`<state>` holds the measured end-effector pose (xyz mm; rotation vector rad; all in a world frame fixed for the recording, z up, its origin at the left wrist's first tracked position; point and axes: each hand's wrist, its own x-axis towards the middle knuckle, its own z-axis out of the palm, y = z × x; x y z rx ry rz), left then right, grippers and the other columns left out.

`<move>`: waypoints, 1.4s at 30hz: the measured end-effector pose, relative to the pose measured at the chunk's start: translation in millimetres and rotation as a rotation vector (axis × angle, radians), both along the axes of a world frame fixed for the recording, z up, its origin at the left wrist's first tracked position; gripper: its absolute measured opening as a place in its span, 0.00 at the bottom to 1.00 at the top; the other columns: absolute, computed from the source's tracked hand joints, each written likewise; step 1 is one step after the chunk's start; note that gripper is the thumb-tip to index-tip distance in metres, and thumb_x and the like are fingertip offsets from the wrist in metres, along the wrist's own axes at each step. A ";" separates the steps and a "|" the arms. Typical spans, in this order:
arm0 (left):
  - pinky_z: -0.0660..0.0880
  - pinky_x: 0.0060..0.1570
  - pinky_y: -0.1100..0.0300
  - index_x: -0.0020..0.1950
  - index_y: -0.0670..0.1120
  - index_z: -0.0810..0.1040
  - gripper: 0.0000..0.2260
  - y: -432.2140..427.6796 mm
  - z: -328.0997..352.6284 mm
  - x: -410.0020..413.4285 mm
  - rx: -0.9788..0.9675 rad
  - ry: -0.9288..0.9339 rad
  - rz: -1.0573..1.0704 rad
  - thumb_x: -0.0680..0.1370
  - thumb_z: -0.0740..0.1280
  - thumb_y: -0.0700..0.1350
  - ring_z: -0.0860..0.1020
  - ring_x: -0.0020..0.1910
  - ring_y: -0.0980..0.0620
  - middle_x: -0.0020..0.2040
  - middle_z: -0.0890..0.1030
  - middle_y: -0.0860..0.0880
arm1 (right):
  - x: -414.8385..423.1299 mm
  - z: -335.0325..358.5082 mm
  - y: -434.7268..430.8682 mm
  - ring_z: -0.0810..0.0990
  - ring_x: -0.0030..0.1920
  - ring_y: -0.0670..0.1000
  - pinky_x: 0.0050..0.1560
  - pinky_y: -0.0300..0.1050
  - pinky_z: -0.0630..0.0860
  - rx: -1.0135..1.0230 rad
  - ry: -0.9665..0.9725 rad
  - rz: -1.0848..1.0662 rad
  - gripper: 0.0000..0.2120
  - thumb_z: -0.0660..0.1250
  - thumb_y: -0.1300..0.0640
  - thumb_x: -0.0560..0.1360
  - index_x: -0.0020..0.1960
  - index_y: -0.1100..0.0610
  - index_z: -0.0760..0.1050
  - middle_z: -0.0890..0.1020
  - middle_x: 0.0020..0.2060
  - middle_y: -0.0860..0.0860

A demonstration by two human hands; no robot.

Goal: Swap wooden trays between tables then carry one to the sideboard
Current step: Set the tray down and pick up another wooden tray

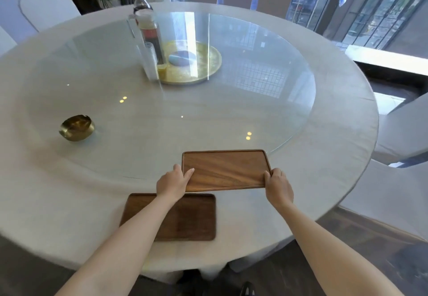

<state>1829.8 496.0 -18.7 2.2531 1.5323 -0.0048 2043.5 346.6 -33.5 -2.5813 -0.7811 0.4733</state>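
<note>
A light-brown wooden tray (pixel 225 169) hangs level just above the near part of the round table (pixel 335 115). My left hand (pixel 172 183) grips its left short edge and my right hand (pixel 278 185) grips its right short edge. A second, darker wooden tray (pixel 194 217) lies flat on the white tablecloth near the table's front edge, below and left of the held tray. My left forearm crosses over this tray and hides part of it.
A glass turntable (pixel 266 82) covers the table's middle, bearing a brass plate (pixel 203 64), a dark bottle (pixel 148 27) and a glass (pixel 150 61). A brass bowl (pixel 77 127) sits at left. White-covered chairs (pixel 403 129) ring the table; windows lie beyond.
</note>
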 end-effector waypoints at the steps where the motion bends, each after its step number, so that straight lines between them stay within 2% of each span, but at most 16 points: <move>1: 0.68 0.39 0.54 0.44 0.43 0.64 0.18 7.7 -1.3 -16.8 0.007 0.002 -0.006 0.80 0.52 0.58 0.78 0.45 0.40 0.45 0.80 0.41 | -16.4 -0.6 6.3 0.76 0.55 0.62 0.45 0.48 0.67 -0.002 0.010 0.001 0.18 0.50 0.52 0.81 0.56 0.64 0.69 0.76 0.56 0.61; 6: 0.74 0.46 0.51 0.50 0.39 0.71 0.22 36.4 -13.5 -89.6 0.000 0.020 -0.007 0.79 0.53 0.58 0.78 0.51 0.37 0.50 0.81 0.38 | -86.6 -5.5 24.4 0.77 0.54 0.63 0.48 0.51 0.71 -0.053 0.000 0.025 0.18 0.49 0.51 0.81 0.54 0.63 0.71 0.80 0.53 0.61; 8: 0.74 0.46 0.51 0.51 0.39 0.72 0.22 40.9 -18.9 -111.2 -0.019 0.032 -0.020 0.79 0.53 0.58 0.79 0.51 0.38 0.50 0.81 0.39 | -106.6 -8.1 27.1 0.78 0.52 0.63 0.48 0.52 0.72 -0.076 -0.007 0.041 0.19 0.48 0.51 0.81 0.52 0.63 0.71 0.80 0.51 0.60; 12: 0.70 0.40 0.54 0.46 0.42 0.68 0.19 38.8 -30.9 -143.5 -0.054 0.065 -0.050 0.80 0.51 0.57 0.79 0.48 0.39 0.49 0.81 0.40 | -133.9 -15.7 24.3 0.78 0.48 0.61 0.46 0.52 0.73 -0.123 -0.002 0.074 0.17 0.47 0.53 0.81 0.52 0.62 0.71 0.81 0.49 0.60; 16: 0.74 0.46 0.52 0.52 0.39 0.72 0.23 28.6 -43.3 -162.1 -0.068 0.116 -0.066 0.80 0.50 0.58 0.79 0.50 0.39 0.50 0.81 0.40 | -148.4 -22.7 16.3 0.75 0.42 0.58 0.42 0.49 0.70 -0.153 -0.013 0.100 0.17 0.46 0.54 0.81 0.53 0.61 0.71 0.81 0.48 0.59; 19: 0.75 0.45 0.52 0.53 0.39 0.72 0.23 22.4 -51.7 -170.8 -0.096 0.132 -0.077 0.80 0.50 0.58 0.79 0.49 0.40 0.50 0.81 0.40 | -155.8 -25.7 9.5 0.72 0.39 0.56 0.40 0.47 0.68 -0.183 -0.032 0.139 0.16 0.46 0.54 0.81 0.53 0.61 0.70 0.81 0.47 0.58; 23: 0.74 0.45 0.52 0.54 0.39 0.71 0.23 17.6 -57.6 -173.8 -0.101 0.164 -0.092 0.80 0.49 0.57 0.79 0.50 0.40 0.51 0.81 0.40 | -160.9 -28.4 1.2 0.74 0.40 0.57 0.40 0.48 0.69 -0.225 -0.034 0.184 0.15 0.46 0.55 0.81 0.53 0.61 0.69 0.81 0.47 0.58; 32: 0.72 0.45 0.52 0.57 0.39 0.69 0.22 16.8 -63.3 -172.4 -0.106 0.205 -0.093 0.81 0.48 0.56 0.78 0.52 0.39 0.54 0.80 0.39 | -162.5 -28.0 -5.4 0.80 0.49 0.60 0.43 0.51 0.72 -0.278 0.007 0.265 0.15 0.47 0.55 0.82 0.58 0.62 0.68 0.81 0.50 0.59; 42: 0.72 0.47 0.51 0.55 0.39 0.68 0.21 18.4 -67.7 -176.2 -0.113 0.185 -0.075 0.81 0.46 0.54 0.77 0.52 0.39 0.54 0.79 0.38 | -160.4 -27.3 -7.2 0.81 0.47 0.60 0.42 0.51 0.74 -0.281 0.026 0.323 0.15 0.48 0.54 0.82 0.59 0.62 0.67 0.81 0.48 0.59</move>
